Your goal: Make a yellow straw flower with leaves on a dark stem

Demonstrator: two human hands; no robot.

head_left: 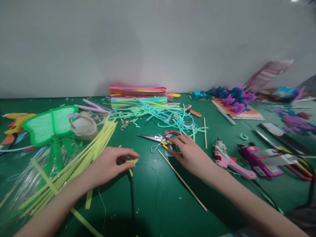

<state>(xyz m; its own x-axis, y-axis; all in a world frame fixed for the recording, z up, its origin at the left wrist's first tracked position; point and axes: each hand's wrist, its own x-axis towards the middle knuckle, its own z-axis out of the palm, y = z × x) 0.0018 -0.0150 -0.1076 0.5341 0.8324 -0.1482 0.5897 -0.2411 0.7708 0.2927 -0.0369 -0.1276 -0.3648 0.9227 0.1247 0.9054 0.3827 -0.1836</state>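
Observation:
My left hand (111, 164) pinches a small bent piece of yellow-green pipe cleaner (133, 161) between thumb and fingertips, above the green table. Under that forearm lies a bundle of long yellow-green pipe cleaners (98, 141). On the right, my right hand (189, 151) has its fingers around the red and yellow handles of a pair of scissors (153, 137). The blades point left and look nearly closed. Part of the handles is hidden by the fingers. A thin wooden stick (182, 181) lies just below this hand.
A green winged craft piece (51, 125) and a yellow glue gun (18, 121) lie at left. Multicoloured pipe cleaners (138, 92) are piled at the back. A pink glue gun (232, 163), a purple device (259, 161) and more scissors (269, 140) sit at right.

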